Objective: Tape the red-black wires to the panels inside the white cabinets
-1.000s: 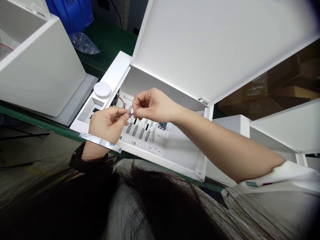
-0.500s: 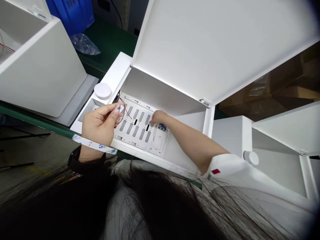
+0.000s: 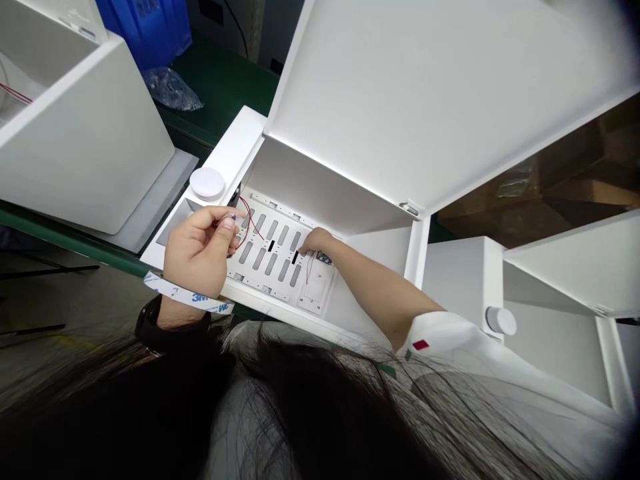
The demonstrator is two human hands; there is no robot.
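My left hand (image 3: pixel 197 250) pinches a small part with a red wire (image 3: pixel 249 223) beside it, above the left end of an open white box (image 3: pixel 419 250). A strip of printed 3M tape (image 3: pixel 187 295) lies across my left wrist. Inside the box, my right hand (image 3: pixel 316 241) has its fingers bent down at the right end of a slotted white plate (image 3: pixel 265 250); what its fingertips hold, if anything, is hidden. A small dark circuit board (image 3: pixel 324 258) shows right beside that hand.
The box's raised lid (image 3: pixel 425 87) rises behind. A round white knob (image 3: pixel 207 183) sits at its left end. Other white boxes stand left (image 3: pixel 90 133) and right (image 3: pixel 457 273). A blue bin (image 3: pixel 147 30) and clear plastic bag (image 3: pixel 173 89) rest on the green bench (image 3: pixel 225 80).
My left fingertips have tilted slightly, so less of the small part shows. My right hand has shifted slightly down within the box, and its forearm has moved a little left.
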